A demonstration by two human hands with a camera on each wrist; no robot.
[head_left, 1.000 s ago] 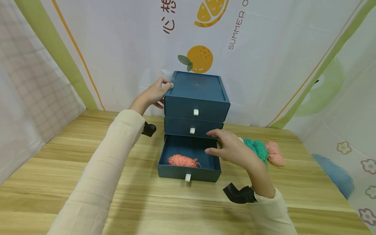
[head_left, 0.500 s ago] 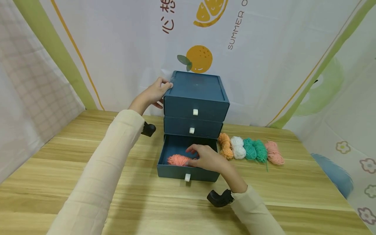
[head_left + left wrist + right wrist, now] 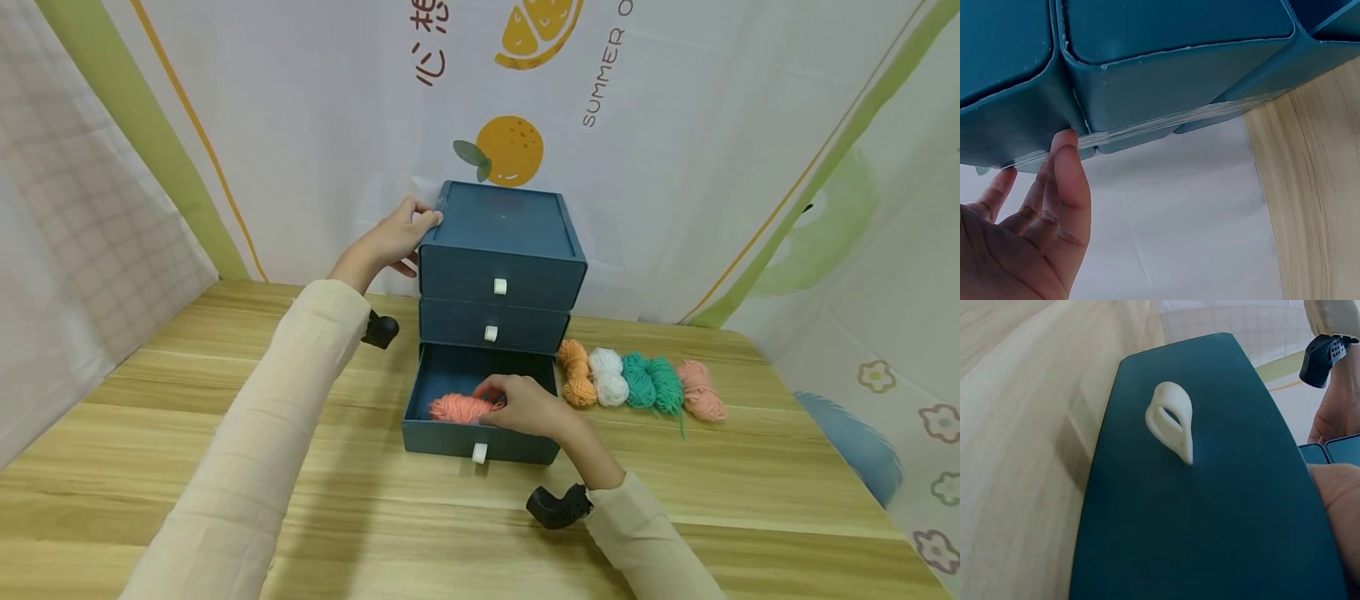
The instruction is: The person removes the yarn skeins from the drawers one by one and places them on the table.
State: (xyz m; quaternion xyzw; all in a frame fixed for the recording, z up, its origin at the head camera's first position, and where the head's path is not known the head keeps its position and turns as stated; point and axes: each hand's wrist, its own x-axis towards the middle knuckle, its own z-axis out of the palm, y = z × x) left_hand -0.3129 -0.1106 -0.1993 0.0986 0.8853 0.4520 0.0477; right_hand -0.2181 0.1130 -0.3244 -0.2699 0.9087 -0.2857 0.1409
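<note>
A dark blue cabinet of stacked drawers [image 3: 502, 221] stands on the table, its bottom drawer [image 3: 435, 438] pulled out. Inside that drawer lies a coral yarn skein [image 3: 453, 408]. My right hand [image 3: 531, 408] reaches over the drawer front and pinches the skein's right end between thumb and fingers. In the right wrist view the drawer front with its white pull tab [image 3: 1171, 400] hides most of that hand. My left hand [image 3: 397, 235] rests at the cabinet's upper left edge. In the left wrist view its extended fingers [image 3: 1072, 181] touch the side near a clear tape strip.
Right of the cabinet lie an orange skein [image 3: 576, 373], a white one [image 3: 609, 377], green skeins [image 3: 652, 383] and a pale pink one [image 3: 701, 390]. A printed curtain [image 3: 337, 125] hangs behind the wooden table [image 3: 360, 517].
My right hand has moved left and down from above the drawer's right side to the coral skein, and its fingers have closed in. My left hand and the cabinet have stayed put.
</note>
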